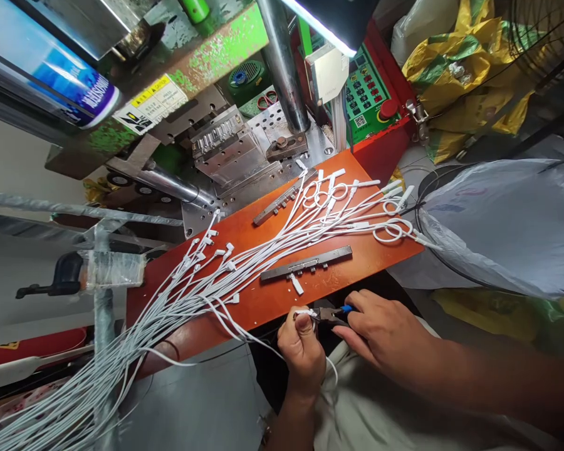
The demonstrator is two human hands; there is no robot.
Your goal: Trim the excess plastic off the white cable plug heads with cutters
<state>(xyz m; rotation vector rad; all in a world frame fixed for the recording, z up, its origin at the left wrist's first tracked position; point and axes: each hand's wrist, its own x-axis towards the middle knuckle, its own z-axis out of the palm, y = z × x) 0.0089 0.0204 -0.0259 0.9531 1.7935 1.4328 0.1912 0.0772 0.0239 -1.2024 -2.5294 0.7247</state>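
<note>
Creased pale-beige clothing [366, 407] is worn, forearms [489, 373] and fingers [305, 331] bare.

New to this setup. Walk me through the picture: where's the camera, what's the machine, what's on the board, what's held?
No robot here: the one view comes from a camera on the person's head, looking forward and down. The left hand pinches a white cable end; the right hand grips blue-handled pliers, their tips at that end. The orange board carries many white cables and two dark metal bars. Beyond it is a machine with steel posts, a green-painted beam and a button panel beside it.
</note>
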